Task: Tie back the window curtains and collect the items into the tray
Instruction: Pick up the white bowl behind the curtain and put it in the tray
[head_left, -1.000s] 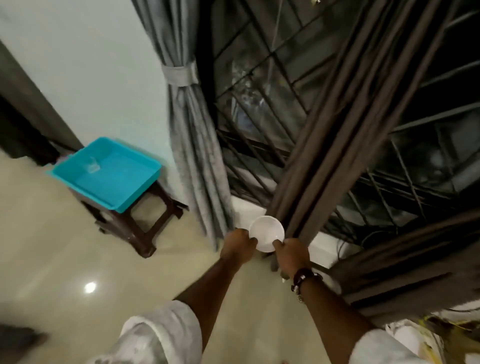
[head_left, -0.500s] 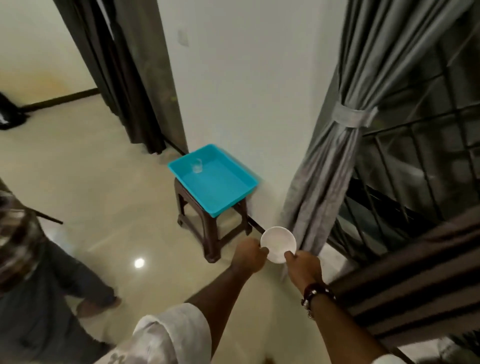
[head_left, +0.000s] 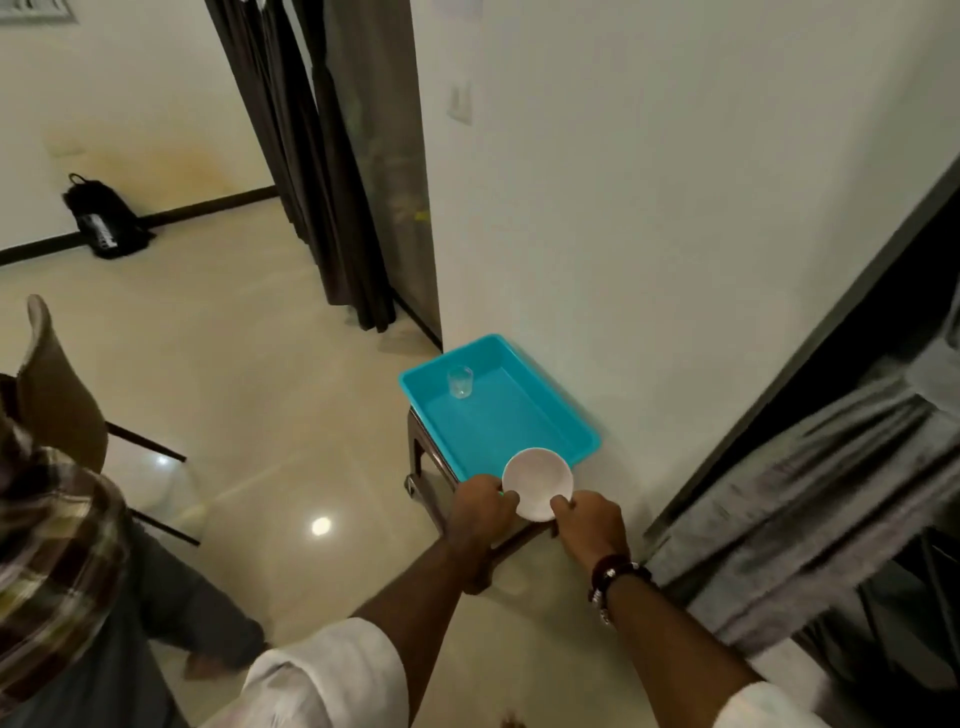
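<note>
Tiled floor, stool (head_left: 422, 470) carrying teal tray (head_left: 582, 436); left hand (head_left: 480, 506) and right hand (head_left: 592, 522) both grip white bowl (head_left: 537, 483) over tray's near edge.

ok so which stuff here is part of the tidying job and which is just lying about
Part of the job:
small white round bowl, held by left hand and right hand
turquoise plastic tray
clear drinking glass in the tray
grey curtain

Lying about:
black backpack
brown chair

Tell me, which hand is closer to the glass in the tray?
Left. The left hand grips the bowl's left edge, on the same side of the tray as the glass. The right hand grips the bowl's lower right edge, farther off.
</note>
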